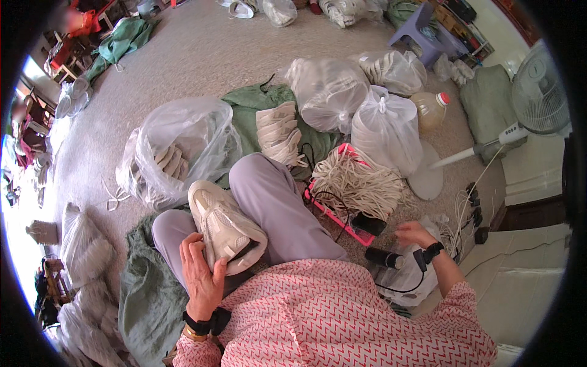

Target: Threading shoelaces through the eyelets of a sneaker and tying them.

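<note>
A beige sneaker (223, 227) lies tilted across my lap, toe pointing away and its dark opening toward me. My left hand (202, 275) grips it by the collar, with the thumb at the opening. Off to the right, my right hand (414, 233) has its fingers curled together; whatever they hold, if anything, is too small to make out. Close to that hand lie a black phone (369, 224) and a black cylinder (384, 257). A pink basket (342, 221) heaped with off-white shoelaces (361, 183) stands beyond my right knee.
Stacked beige shoe parts (278, 131) rest on a green cloth (244, 101) ahead. An open clear bag (183, 122) holds more pieces, while tied bags (385, 128) stand right of the stack. Farther right are a jug (430, 110), a standing fan (538, 92) and loose cables (461, 220).
</note>
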### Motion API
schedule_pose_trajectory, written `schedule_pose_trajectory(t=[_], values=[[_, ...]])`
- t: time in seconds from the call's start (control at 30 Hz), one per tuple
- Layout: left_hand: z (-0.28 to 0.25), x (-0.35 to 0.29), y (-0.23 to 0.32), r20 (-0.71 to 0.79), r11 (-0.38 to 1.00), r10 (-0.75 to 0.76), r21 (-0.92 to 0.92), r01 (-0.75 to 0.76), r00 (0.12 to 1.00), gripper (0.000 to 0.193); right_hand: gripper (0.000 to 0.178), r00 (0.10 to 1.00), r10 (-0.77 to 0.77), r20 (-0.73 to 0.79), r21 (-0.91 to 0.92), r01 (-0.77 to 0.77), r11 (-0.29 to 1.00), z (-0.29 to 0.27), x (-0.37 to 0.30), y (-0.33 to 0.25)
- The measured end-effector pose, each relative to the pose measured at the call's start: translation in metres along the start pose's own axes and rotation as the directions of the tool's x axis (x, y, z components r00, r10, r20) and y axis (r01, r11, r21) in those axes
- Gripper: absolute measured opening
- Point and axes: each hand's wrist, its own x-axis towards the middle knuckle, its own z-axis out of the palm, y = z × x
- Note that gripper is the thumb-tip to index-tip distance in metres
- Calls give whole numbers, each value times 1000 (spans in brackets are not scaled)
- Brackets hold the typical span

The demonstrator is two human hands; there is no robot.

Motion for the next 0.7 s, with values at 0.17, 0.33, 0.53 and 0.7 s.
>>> schedule_pose_trajectory(t=[0.17, 0.33, 0.53, 0.7], values=[[1, 0, 0, 6, 1000, -2, 9, 2, 1000, 49, 21, 876, -341, -341, 105, 396, 912, 13, 51, 1], [3, -2, -1, -3, 1000, -8, 23, 8, 1000, 47, 19, 635, -712, -298, -42, 737, 675, 113, 103, -116], [2, -2, -1, 14, 994, -13, 104, 11, 1000, 55, 22, 501, -849, -170, -467, 717, 517, 158, 139, -186], [3, 1, 4, -4, 999, -22, 49, 22, 1000, 48, 14, 564, -823, -64, -557, 664, 498, 170, 187, -177]])
